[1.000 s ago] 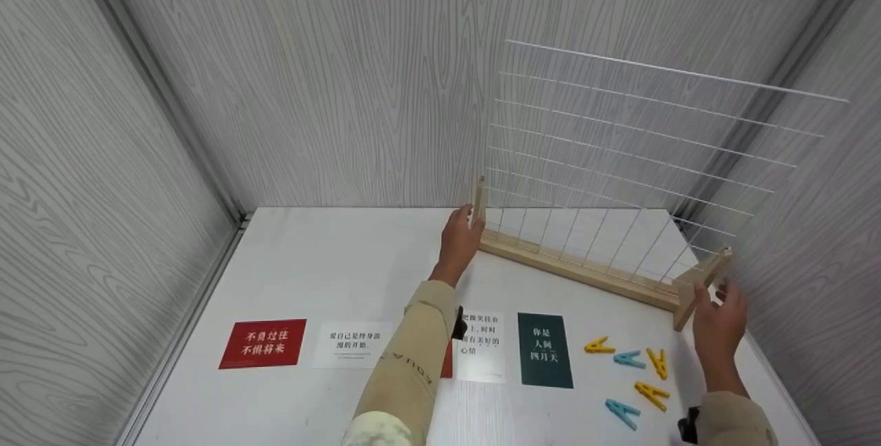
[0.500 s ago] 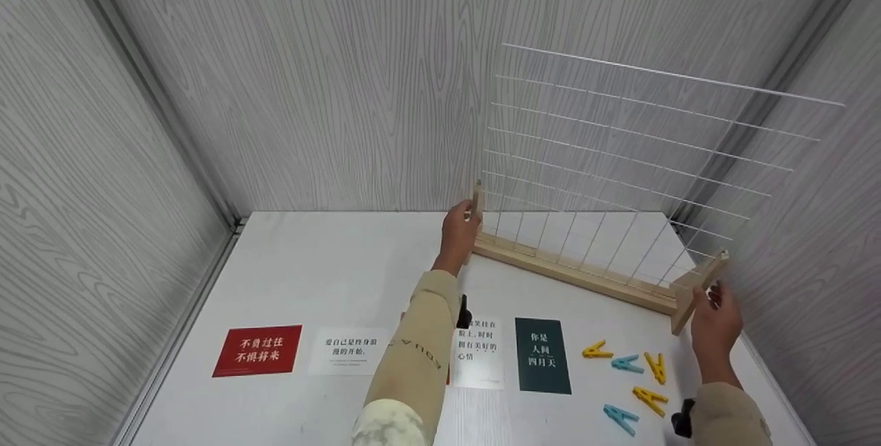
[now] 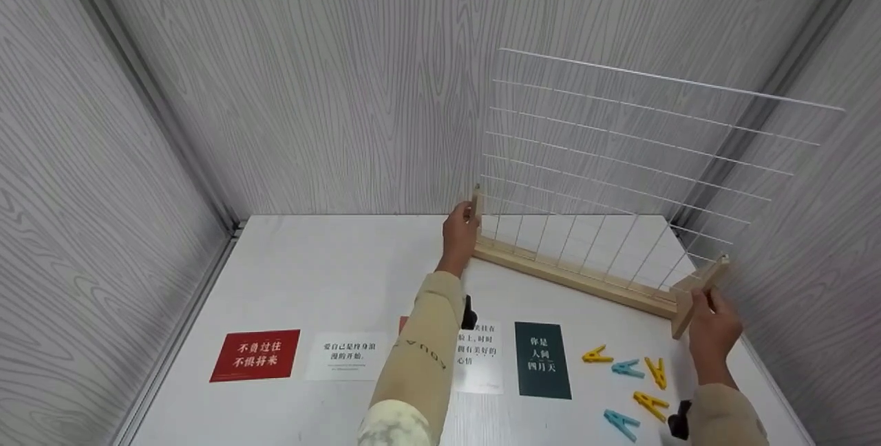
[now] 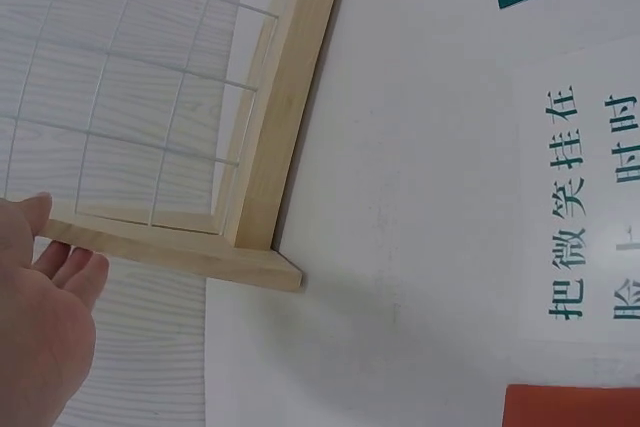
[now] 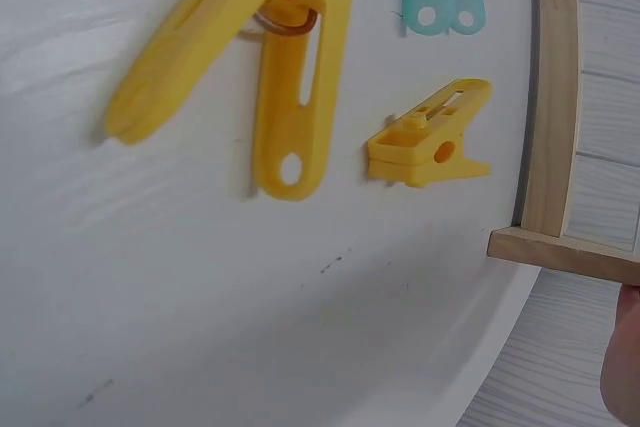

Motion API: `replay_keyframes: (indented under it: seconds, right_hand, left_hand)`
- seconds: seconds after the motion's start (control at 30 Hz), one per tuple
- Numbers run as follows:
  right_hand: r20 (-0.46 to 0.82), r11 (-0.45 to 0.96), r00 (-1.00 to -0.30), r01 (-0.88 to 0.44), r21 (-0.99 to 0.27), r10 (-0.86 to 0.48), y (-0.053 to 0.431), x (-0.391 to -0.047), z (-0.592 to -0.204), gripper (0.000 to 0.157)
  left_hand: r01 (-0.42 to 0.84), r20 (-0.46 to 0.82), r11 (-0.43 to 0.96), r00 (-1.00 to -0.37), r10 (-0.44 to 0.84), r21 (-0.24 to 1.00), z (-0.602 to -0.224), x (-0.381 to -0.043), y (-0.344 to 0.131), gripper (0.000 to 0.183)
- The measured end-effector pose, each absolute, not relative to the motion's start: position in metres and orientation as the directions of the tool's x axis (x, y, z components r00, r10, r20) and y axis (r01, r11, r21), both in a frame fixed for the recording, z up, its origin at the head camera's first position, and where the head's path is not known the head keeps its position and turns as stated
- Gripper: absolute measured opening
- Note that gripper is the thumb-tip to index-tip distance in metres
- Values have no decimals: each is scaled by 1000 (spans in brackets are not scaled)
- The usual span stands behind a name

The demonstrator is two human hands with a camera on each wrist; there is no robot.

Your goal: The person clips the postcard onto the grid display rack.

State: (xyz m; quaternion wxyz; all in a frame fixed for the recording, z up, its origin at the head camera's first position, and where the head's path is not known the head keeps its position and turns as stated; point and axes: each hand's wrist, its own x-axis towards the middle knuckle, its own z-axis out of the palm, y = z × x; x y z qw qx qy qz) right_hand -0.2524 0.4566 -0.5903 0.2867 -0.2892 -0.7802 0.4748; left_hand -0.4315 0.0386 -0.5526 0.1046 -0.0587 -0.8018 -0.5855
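A wire grid rack on a wooden base stands slanted across the table's back right. My left hand pinches the upright wooden end piece at its left; in the left wrist view that hand has the thumb on one side of the wood and fingertips on the other. At the right end, my right hand grips the other wooden end piece between thumb and fingers. Only a sliver of the right hand shows in the right wrist view, against the wood.
Near the right hand lie several clothes pegs, such as a yellow peg and a blue peg. Cards lie in a row: a red card, white cards and a dark green card. My left sleeve partly covers another red card. Walls enclose the table.
The fingers of my right hand have drawn in on the rack's right end piece. The left hand keeps its hold. The whole head view has shifted slightly.
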Motion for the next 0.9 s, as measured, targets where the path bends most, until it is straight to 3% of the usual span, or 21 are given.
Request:
replay_keyframes:
  seconds: [0.17, 0.43, 0.9]
  right_hand:
    - [139, 338, -654, 189, -922, 744, 458, -250, -589, 46]
    - [63, 281, -692, 207, -937, 719, 458, -250, -588, 53]
    - [136, 333, -677, 170, -927, 723, 451, -253, -590, 51]
  left_hand:
    - [227, 259, 277, -962, -83, 934, -552, -431, 44, 26]
    - [193, 258, 296, -946, -198, 936, -552, -436, 48, 19]
    - [161, 247, 328, -939, -240, 931, -550, -432, 39, 12]
